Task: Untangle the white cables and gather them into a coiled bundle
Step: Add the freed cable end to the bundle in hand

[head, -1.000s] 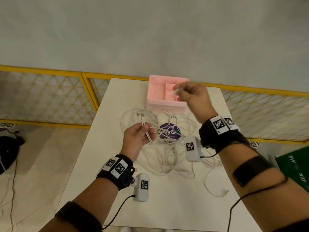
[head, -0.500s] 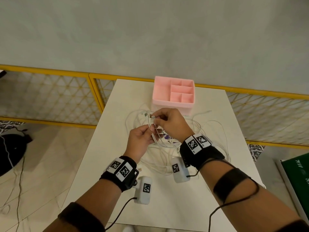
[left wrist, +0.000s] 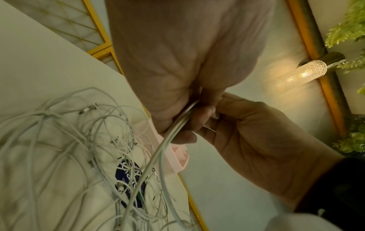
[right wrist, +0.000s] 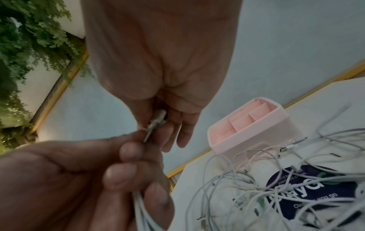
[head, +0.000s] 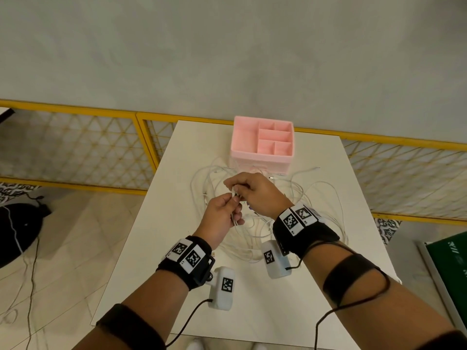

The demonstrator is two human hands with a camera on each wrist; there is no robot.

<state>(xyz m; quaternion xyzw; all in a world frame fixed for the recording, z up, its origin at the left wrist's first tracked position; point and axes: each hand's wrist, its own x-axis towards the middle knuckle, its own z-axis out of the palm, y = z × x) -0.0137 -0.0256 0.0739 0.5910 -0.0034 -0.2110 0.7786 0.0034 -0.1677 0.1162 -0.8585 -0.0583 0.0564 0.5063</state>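
Observation:
A tangle of white cables sprawls over the middle of the white table. My left hand is raised above it and grips a few cable strands that hang down into the pile. My right hand meets it from the right and pinches the plug ends of those strands just above the left hand's fingertips. The strands run down through the left fist. Loose plugs lie among the loops on the table.
A pink compartment organizer stands at the table's far edge, just behind the tangle. A round purple sticker lies under the cables. A yellow mesh fence runs behind the table. A green box sits at the right.
My right hand came down from in front of the pink organizer to the left hand and now pinches the plug ends there. The left hand kept its grip and rose slightly.

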